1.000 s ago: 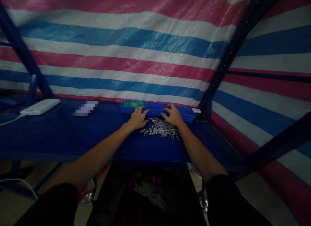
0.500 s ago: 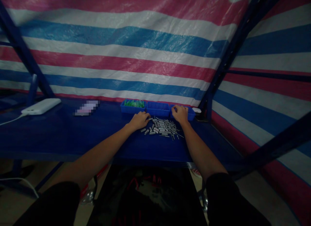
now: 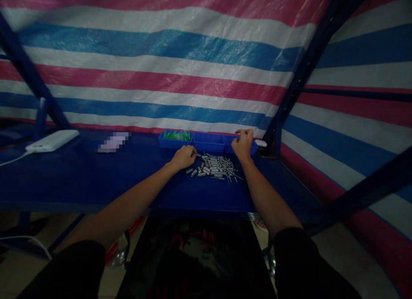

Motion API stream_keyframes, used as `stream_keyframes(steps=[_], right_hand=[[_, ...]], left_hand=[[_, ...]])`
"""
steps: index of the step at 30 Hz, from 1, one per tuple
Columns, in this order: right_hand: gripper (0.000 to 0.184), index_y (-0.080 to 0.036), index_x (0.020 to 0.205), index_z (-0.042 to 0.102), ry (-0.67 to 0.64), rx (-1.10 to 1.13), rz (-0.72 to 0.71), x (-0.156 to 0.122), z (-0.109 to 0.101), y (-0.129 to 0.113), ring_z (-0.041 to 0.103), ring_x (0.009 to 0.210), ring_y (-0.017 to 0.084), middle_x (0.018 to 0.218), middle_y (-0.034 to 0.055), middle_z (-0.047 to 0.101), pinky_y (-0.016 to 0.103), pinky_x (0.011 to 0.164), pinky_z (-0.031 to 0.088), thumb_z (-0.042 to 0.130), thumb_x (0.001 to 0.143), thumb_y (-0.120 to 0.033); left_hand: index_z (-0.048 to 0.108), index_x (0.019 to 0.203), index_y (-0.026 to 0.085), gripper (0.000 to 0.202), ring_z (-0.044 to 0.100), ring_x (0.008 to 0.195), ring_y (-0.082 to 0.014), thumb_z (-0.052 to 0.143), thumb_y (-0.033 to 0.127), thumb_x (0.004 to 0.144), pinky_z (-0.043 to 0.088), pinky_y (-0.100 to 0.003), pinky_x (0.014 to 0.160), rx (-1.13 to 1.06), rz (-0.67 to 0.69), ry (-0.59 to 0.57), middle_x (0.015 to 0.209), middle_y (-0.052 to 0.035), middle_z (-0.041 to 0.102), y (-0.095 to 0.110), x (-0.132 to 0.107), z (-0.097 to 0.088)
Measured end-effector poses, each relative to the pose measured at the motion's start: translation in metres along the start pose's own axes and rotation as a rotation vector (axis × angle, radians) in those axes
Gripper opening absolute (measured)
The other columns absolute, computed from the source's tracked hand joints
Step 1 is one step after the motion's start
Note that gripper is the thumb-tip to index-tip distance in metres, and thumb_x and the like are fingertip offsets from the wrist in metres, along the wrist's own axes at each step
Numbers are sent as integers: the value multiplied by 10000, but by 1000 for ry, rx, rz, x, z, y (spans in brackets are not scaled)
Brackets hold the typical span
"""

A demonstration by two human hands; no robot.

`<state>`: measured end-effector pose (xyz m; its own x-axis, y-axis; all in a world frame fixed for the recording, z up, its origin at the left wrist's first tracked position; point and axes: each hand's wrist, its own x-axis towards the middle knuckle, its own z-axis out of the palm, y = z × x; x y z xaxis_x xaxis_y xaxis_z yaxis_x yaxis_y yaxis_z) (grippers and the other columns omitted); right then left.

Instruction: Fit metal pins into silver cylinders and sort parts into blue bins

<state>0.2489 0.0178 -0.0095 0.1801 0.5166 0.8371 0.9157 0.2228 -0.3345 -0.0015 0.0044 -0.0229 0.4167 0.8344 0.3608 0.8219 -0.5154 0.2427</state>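
Observation:
On the blue table lies a pile of small grey metal pieces [image 3: 215,166], short cylinders to the left and thin pins to the right. At the pile's left edge, my left hand [image 3: 185,156] is closed in a pinch; a small metal piece shows right by its fingertips, though I cannot tell whether it is gripped. My right hand [image 3: 243,143] is over the right blue bin [image 3: 254,149], thumb and fingers apart, with nothing visible between them. That bin's contents are mostly hidden behind the hand.
A middle blue bin [image 3: 209,143] stands beside a left blue bin [image 3: 167,143] holding green items. Further left are a blurred-out flat object [image 3: 113,142] and a white power bank [image 3: 53,141] with a cable. A small white object [image 3: 261,143] lies near the frame post at the right.
My right hand has lifted slightly from the right bin, and its fingers have spread apart. My left hand's fingers have drawn into a tighter pinch at the pile's edge.

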Motion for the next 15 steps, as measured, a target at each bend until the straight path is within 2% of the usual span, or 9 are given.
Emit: stream_keyframes(steps=[3, 8, 12, 15], right_hand=[[353, -147, 888, 528, 37, 41, 5, -1, -6, -14, 411, 944, 231, 949, 106, 371, 374, 842, 351, 396, 591, -7], [361, -156, 898, 523, 7, 140, -138, -13, -6, -50, 403, 921, 224, 919, 92, 370, 367, 839, 377, 391, 601, 2], [416, -148, 965, 526, -93, 202, -250, -26, 0, -77, 403, 917, 218, 931, 98, 371, 354, 830, 386, 376, 614, 17], [468, -150, 1023, 515, -165, 214, -293, -34, 5, -89, 394, 927, 222, 958, 104, 367, 363, 818, 387, 360, 617, 25]], left_hand=[[614, 830, 136, 185, 575, 809, -201, 444, 185, 773, 442, -323, 778, -110, 41, 47, 853, -86, 642, 0, 4, -1], [604, 829, 131, 181, 588, 772, -200, 446, 204, 779, 454, -317, 728, -215, 53, 137, 812, -82, 645, 9, 3, -6], [591, 839, 132, 166, 585, 770, -194, 453, 198, 774, 456, -321, 727, -239, 68, 160, 805, -77, 642, 13, 1, -8], [588, 849, 129, 167, 583, 775, -189, 454, 178, 763, 456, -320, 737, -229, 89, 161, 818, -80, 638, 12, 1, -7]])
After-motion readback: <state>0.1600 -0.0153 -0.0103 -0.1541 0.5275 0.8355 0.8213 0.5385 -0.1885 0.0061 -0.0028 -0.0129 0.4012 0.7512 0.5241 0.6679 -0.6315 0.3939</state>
